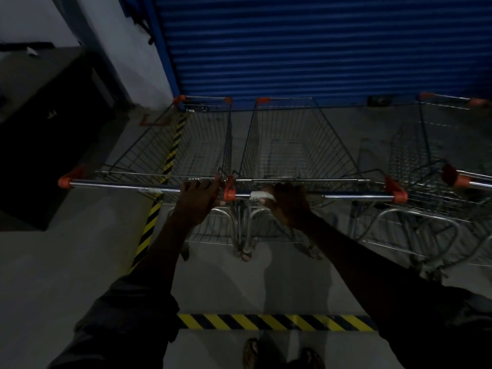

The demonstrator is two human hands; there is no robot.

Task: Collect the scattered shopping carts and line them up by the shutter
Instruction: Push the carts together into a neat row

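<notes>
3 shopping carts stood on the concrete floor (66, 262) with their noses toward its far edge, where the blue shutter (319, 49) came down. The left cart (119, 184) and the middle cart (292, 145) sat side by side, parallel, with their orange handle caps almost touching. The right cart (431, 161) stood a little apart near the floor's right edge, angled slightly, with its handle running out of view.

The left hand (199, 201) grasped the left cart's handle bar at its right end, fingers hooked over the top and thumb beneath. The right hand (286, 206) clenched the middle cart's bar near its left end, just beside a wrap of white tape (259, 195).

1 strip of yellow-and-black hazard tape (277, 322) crossed the floor close to the person's sandals (308, 358). A 2nd strip ran from near the left forearm under the left cart toward the shutter's left corner. A dark cabinet (40, 129) stood against the wall at the floor's left edge.
</notes>
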